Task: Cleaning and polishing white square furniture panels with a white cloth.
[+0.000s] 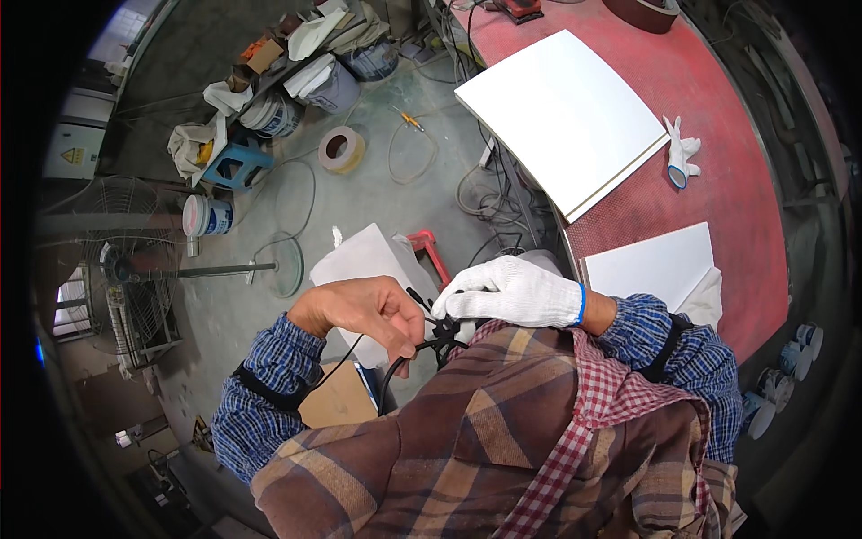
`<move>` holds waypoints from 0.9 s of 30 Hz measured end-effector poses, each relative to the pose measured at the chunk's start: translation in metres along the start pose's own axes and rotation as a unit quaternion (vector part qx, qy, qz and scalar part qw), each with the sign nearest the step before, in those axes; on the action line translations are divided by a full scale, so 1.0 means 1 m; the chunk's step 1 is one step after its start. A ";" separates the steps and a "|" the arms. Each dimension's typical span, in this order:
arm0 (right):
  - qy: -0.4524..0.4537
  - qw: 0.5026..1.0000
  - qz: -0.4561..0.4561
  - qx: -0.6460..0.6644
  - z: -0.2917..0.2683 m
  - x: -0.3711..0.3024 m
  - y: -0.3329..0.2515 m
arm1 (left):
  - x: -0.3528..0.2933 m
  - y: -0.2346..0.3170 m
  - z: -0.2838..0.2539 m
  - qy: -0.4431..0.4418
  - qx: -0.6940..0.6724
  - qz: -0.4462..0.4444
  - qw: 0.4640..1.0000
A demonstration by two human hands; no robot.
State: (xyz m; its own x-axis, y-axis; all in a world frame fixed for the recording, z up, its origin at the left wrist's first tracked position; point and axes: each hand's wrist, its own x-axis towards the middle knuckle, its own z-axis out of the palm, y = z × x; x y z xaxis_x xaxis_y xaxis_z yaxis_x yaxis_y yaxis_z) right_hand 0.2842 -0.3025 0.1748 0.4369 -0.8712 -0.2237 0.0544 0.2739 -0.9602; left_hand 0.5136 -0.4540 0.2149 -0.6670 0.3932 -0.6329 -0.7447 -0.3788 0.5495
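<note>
Black cable [385,384] in left hand [366,310] (lower end out of sight).

To the right of the gloved fingers [453,301] stands a red-topped bench [750,260], carrying a smaller white panel [642,265] just beyond them on that side and a large white panel [561,117] farther ahead, with a blue-cuffed white glove [680,160] near its right edge. At the bench's far end, well ahead of the fingers, lie a red tool [521,9] and a brown roll [639,13]. Ahead and left of them, the grey-green floor [364,202] bears a tape-like ring [325,151], an orange-handled tool [410,120] and a white bucket [206,216].
</note>
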 end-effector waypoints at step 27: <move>-0.009 0.992 -0.067 -0.110 0.000 -0.003 0.004 | 0.009 0.008 0.015 0.078 0.208 0.099 0.970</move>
State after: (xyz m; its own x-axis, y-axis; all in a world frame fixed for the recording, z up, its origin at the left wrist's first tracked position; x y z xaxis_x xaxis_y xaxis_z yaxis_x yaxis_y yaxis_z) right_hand 0.2833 -0.2981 0.1715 0.4558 -0.8856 -0.0896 -0.0833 0.0578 -0.9948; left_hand 0.5011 -0.4404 0.2218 -0.8105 0.2042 -0.5490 -0.5688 -0.0505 0.8209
